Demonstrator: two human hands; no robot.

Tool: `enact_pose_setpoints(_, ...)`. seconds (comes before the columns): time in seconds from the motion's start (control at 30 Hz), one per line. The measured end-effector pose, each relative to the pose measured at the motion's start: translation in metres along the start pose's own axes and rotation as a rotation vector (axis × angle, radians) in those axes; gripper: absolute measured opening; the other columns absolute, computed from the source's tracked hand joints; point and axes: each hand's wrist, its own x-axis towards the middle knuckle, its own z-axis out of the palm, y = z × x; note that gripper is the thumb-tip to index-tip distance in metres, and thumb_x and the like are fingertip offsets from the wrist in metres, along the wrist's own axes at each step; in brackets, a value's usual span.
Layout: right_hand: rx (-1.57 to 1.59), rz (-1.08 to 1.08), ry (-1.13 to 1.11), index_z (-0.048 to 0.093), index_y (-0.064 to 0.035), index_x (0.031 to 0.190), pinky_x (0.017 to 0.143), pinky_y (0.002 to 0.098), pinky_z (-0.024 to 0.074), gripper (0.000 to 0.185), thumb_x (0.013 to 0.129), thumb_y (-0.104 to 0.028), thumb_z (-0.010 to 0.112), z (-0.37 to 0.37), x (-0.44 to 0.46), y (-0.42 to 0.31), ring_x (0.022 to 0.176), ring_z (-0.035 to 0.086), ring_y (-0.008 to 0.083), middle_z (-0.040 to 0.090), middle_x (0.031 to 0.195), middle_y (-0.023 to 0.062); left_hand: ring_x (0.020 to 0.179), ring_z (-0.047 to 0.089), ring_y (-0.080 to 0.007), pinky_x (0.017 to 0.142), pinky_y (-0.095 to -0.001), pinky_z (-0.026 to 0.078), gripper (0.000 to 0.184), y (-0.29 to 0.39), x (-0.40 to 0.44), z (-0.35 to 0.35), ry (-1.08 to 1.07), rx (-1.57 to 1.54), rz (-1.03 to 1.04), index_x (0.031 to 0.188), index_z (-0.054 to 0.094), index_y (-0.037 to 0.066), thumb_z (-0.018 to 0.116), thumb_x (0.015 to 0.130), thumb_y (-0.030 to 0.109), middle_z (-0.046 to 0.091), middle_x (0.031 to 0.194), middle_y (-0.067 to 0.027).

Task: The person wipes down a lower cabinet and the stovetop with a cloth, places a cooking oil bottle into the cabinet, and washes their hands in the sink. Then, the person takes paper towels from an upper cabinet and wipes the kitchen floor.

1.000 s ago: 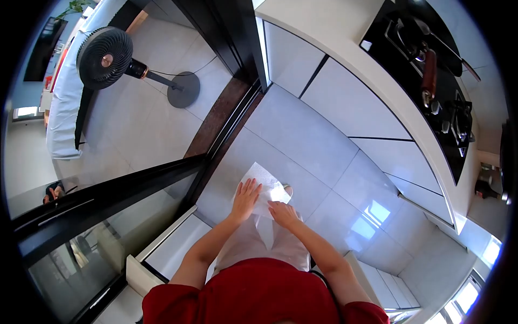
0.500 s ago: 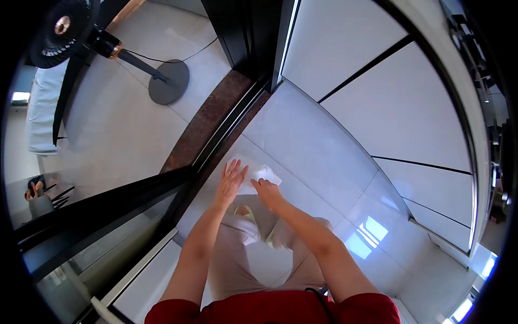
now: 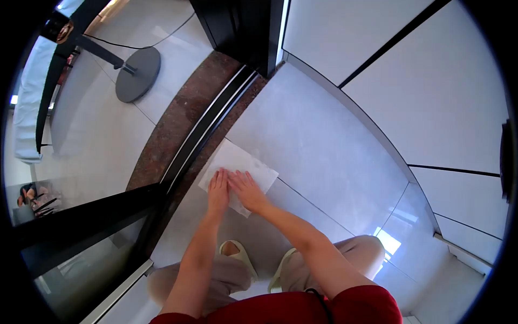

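A white sheet, like a paper towel or thin cloth [image 3: 243, 161], lies spread on the tiled floor [image 3: 318, 140] beside the dark door sill. My left hand [image 3: 218, 188] rests flat on its lower left part, fingers stretched out. Against it, my right hand [image 3: 246, 189] also lies flat on the sheet with fingers extended. The two hands touch or nearly touch near the fingertips. Part of the sheet is hidden beneath them.
A sliding-door track [image 3: 213, 119] runs beside a brown stone sill [image 3: 178, 100]. Beyond stands a fan base [image 3: 138, 75] with its cord. White cabinet fronts [image 3: 421, 97] are at right, a black-framed door [image 3: 91, 216] at left. My slippers [image 3: 245, 260] are below the sheet.
The bunched white sheet now lies spread out flat. My right hand has moved left beside my left hand and opened from a pinch. My view has shifted and my knees are wider apart.
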Motion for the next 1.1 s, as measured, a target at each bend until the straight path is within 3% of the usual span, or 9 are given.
enact_pose_setpoints(0.1, -0.021, -0.052, -0.01, 0.042, -0.0056, 0.131, 0.111, 0.0498, 0.0124, 0.049, 0.083, -0.017, 0.048, 0.001, 0.016, 0.0, 0.135, 0.023, 0.0298, 0.032, 0.143, 0.0134, 0.129, 0.032, -0.0358, 0.107, -0.0451, 0.024, 0.045, 0.002, -0.009, 0.014, 0.153, -0.022, -0.179, 0.133, 0.037, -0.003, 0.042, 0.091, 0.012, 0.036, 0.139, -0.0203)
enact_pose_setpoints(0.23, 0.039, -0.04, -0.039, 0.037, -0.0072, 0.136, 0.112, 0.0491, 0.0089, 0.052, 0.088, -0.024, 0.044, 0.007, 0.046, 0.018, 0.137, 0.018, 0.0292, 0.028, 0.146, 0.0107, 0.131, 0.029, -0.0372, 0.108, -0.0454, 0.021, 0.045, 0.004, 0.014, 0.008, 0.167, -0.035, -0.2, 0.132, 0.037, -0.004, 0.041, 0.091, 0.012, 0.034, 0.139, -0.0229)
enact_pose_setpoints(0.43, -0.242, 0.245, 0.031, 0.03, -0.0087, 0.14, 0.112, 0.0475, 0.0068, 0.053, 0.091, -0.027, 0.037, -0.005, 0.07, 0.082, 0.138, 0.016, 0.0262, 0.025, 0.148, 0.0084, 0.133, 0.027, -0.0365, 0.109, -0.0458, 0.02, 0.045, 0.024, 0.121, 0.026, 0.17, 0.065, 0.06, 0.133, 0.036, -0.004, 0.038, 0.093, 0.016, 0.034, 0.139, -0.0227)
enact_pose_setpoints(0.57, -0.216, 0.388, 0.108, 0.028, -0.009, 0.141, 0.113, 0.0452, 0.005, 0.053, 0.091, -0.026, 0.036, -0.033, 0.04, 0.129, 0.139, 0.014, 0.0224, 0.023, 0.149, 0.0064, 0.135, 0.024, -0.0323, 0.111, -0.0445, 0.016, 0.047, 0.081, 0.163, 0.045, 0.102, 0.049, 0.196, 0.134, 0.037, -0.002, 0.037, 0.093, 0.02, 0.031, 0.142, -0.0206)
enact_pose_setpoints(0.93, -0.373, 0.913, 0.19, 0.027, -0.007, 0.141, 0.113, 0.0447, 0.0055, 0.052, 0.092, -0.022, 0.033, -0.083, -0.136, 0.174, 0.139, 0.014, 0.025, 0.023, 0.148, 0.009, 0.133, 0.03, -0.0281, 0.111, -0.0418, 0.018, 0.046, 0.263, 0.143, 0.099, -0.039, -0.244, 0.545, 0.128, 0.045, -0.002, 0.045, 0.086, 0.017, 0.039, 0.138, -0.0166)
enact_pose_setpoints(1.0, -0.358, 0.974, 0.238, 0.026, -0.007, 0.142, 0.113, 0.0426, 0.0066, 0.053, 0.092, -0.023, 0.032, -0.083, -0.17, 0.17, 0.139, 0.014, 0.0259, 0.023, 0.149, 0.01, 0.133, 0.029, -0.0272, 0.112, -0.0411, 0.017, 0.043, 0.292, 0.125, 0.104, -0.098, -0.229, 0.589, 0.129, 0.045, -0.001, 0.039, 0.089, 0.014, 0.038, 0.139, -0.0147)
enact_pose_setpoints(1.03, -0.395, 0.95, 0.384, 0.036, -0.0061, 0.136, 0.11, 0.0431, 0.0191, 0.048, 0.09, -0.021, 0.039, -0.082, -0.181, 0.167, 0.132, 0.031, 0.0294, 0.038, 0.139, 0.012, 0.132, 0.031, -0.0273, 0.111, -0.0401, 0.019, 0.042, 0.303, 0.117, 0.117, -0.137, -0.282, 0.636, 0.129, 0.045, 0.001, 0.038, 0.09, 0.014, 0.039, 0.138, -0.0143)
enact_pose_setpoints(1.07, -0.404, 0.947, 0.396, 0.036, -0.0061, 0.136, 0.11, 0.0431, 0.0191, 0.048, 0.09, -0.021, 0.039, -0.088, -0.185, 0.163, 0.132, 0.031, 0.0294, 0.038, 0.139, 0.012, 0.131, 0.032, -0.0275, 0.11, -0.0392, 0.021, 0.041, 0.308, 0.113, 0.12, -0.173, -0.334, 0.682, 0.129, 0.046, 0.002, 0.037, 0.091, 0.015, 0.04, 0.138, -0.0139)
enact_pose_setpoints(1.1, -0.333, 1.034, 0.406, 0.041, -0.0058, 0.129, 0.103, 0.0432, 0.0287, 0.043, 0.088, -0.019, 0.043, -0.094, -0.189, 0.158, 0.122, 0.039, 0.0304, 0.045, 0.129, 0.0122, 0.131, 0.032, -0.0275, 0.11, -0.0392, 0.021, 0.041, 0.307, 0.107, 0.121, -0.165, -0.335, 0.687, 0.129, 0.046, 0.002, 0.037, 0.091, 0.015, 0.04, 0.138, -0.0139)
